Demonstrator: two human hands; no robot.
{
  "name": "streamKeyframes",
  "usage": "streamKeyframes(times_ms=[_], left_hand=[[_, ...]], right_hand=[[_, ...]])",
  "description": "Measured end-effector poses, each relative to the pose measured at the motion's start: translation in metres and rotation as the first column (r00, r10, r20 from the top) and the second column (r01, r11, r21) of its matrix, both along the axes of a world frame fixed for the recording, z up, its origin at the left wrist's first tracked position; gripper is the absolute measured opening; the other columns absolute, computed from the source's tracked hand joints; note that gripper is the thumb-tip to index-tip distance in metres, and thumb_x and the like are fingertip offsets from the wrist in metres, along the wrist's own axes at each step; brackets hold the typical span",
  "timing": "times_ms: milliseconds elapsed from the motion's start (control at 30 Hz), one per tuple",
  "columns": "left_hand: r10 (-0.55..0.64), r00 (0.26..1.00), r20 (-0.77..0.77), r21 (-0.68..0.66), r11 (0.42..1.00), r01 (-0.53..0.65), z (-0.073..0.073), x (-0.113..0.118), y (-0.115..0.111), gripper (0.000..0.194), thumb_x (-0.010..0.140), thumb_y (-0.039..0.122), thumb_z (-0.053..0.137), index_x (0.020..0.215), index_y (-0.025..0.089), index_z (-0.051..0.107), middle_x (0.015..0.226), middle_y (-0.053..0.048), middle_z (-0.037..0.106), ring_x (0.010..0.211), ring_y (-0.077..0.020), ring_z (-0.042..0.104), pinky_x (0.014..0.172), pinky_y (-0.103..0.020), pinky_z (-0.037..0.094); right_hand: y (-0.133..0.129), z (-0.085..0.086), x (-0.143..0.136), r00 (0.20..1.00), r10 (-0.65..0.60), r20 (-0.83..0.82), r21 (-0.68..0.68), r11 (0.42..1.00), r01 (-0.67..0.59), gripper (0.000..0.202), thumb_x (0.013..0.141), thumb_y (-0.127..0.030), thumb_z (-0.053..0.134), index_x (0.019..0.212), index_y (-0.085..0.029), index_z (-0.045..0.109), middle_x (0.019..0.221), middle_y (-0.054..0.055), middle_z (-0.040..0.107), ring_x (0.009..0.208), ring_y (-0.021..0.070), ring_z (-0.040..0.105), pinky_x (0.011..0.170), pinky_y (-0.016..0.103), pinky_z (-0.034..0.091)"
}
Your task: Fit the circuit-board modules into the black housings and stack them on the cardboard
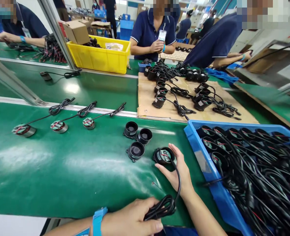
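Note:
My left hand (135,214), with a blue wristband, is closed around a bundled black cable (163,207) near the front edge of the bench. The cable curves up to a round black housing (164,155) with a green circuit board and a red wire inside. My right hand (180,172) curls around that housing from the right, thumb at its near side and fingers at its far side. To its left stand several empty black housings (136,150). Farther left, silver motor-like cylinders (59,126) with circuit boards and bundled cables stand in a row.
A blue bin (201,160) full of cabled housings stands at right. Behind lies a cardboard sheet (147,113) bearing more assemblies. A yellow crate (98,60) and a metal post (58,32) stand at back left. Co-workers are across the bench.

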State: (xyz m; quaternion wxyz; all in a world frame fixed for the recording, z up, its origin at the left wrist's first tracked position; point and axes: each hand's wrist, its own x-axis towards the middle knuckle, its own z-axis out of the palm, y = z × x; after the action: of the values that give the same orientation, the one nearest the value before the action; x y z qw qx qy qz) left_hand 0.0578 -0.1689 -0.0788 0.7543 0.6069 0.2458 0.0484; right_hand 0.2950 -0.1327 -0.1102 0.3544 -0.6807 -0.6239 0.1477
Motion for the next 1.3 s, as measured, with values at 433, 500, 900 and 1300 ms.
streamKeyframes(times_ms=[433,500,900,1300], left_hand=[[0.096,0.995,0.009,-0.261,0.961,-0.091,0.002,0.000,0.002,0.045,0.089,0.049,0.070,0.118,0.018,0.054,0.096,-0.002,0.061,0.070,-0.0093,0.057,0.059,-0.019,0.045],[0.132,0.990,0.057,-0.301,0.947,-0.110,0.004,-0.001,0.004,0.053,0.085,0.048,0.076,0.124,0.019,0.053,0.109,-0.005,0.061,0.077,-0.0100,0.060,0.065,-0.021,0.047],[0.689,0.695,0.205,-0.567,0.663,-0.490,0.053,0.072,0.096,0.050,0.071,0.031,0.084,0.114,0.018,0.060,0.112,-0.005,0.058,0.086,-0.0137,0.063,0.076,-0.027,0.046],[0.444,0.740,0.506,-0.390,0.882,-0.263,0.074,0.083,0.108,0.091,0.081,0.045,0.080,0.156,0.023,0.035,0.161,-0.017,0.036,0.144,-0.0335,0.043,0.117,-0.048,0.033]], right_hand=[[0.017,0.001,-0.006,0.999,-0.039,0.028,0.031,0.999,0.038,0.069,0.084,-0.058,0.068,0.140,-0.023,0.048,0.127,0.011,0.068,0.106,0.0276,0.071,0.091,0.039,0.058],[0.031,0.005,-0.002,0.995,-0.101,0.022,0.057,0.993,0.099,0.072,0.085,-0.060,0.066,0.142,-0.021,0.045,0.127,0.013,0.066,0.105,0.0282,0.070,0.089,0.040,0.057],[0.223,0.042,0.014,0.975,-0.039,-0.219,0.035,0.998,0.048,0.092,0.065,-0.062,0.079,0.141,-0.017,0.050,0.104,0.011,0.069,0.074,0.0218,0.063,0.087,0.048,0.052],[0.083,0.079,0.031,0.694,0.075,-0.716,-0.098,0.973,-0.207,0.078,0.086,-0.072,0.056,0.149,-0.027,0.046,0.107,0.011,0.073,0.071,0.0223,0.070,0.061,0.036,0.058]])
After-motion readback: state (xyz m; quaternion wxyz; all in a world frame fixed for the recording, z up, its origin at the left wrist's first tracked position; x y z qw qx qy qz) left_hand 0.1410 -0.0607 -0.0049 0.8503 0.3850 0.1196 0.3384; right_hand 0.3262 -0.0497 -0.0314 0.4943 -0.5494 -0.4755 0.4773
